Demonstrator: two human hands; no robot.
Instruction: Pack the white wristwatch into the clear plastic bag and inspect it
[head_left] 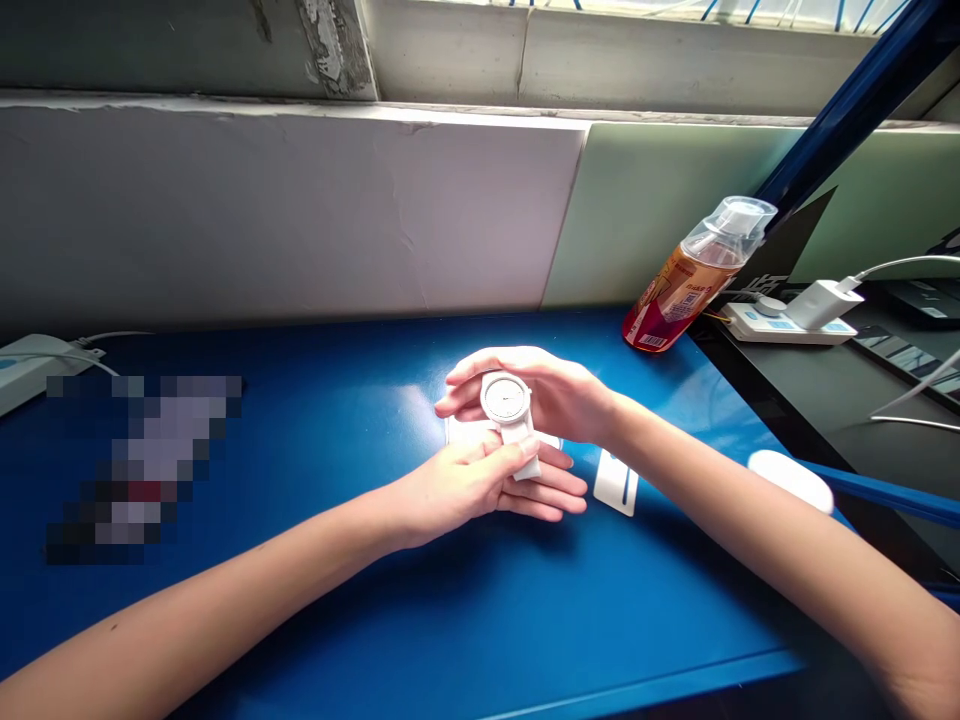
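Observation:
A white wristwatch (507,400) with a round pale dial is held over the middle of the blue table (375,620). My right hand (559,392) curls around the watch case from behind, fingers closed on it. My left hand (480,485) sits just below, thumb pressed on the white strap and fingers stretched under it. Part of the strap and something white beneath the hands are hidden.
A small flat white card (616,483) lies right of my hands. A tilted bottle of red-orange liquid (694,275) leans at the table's back right. A white power strip with a charger (795,315) lies beyond it. A white oval object (791,478) rests near my right forearm. Another white device (30,365) lies far left.

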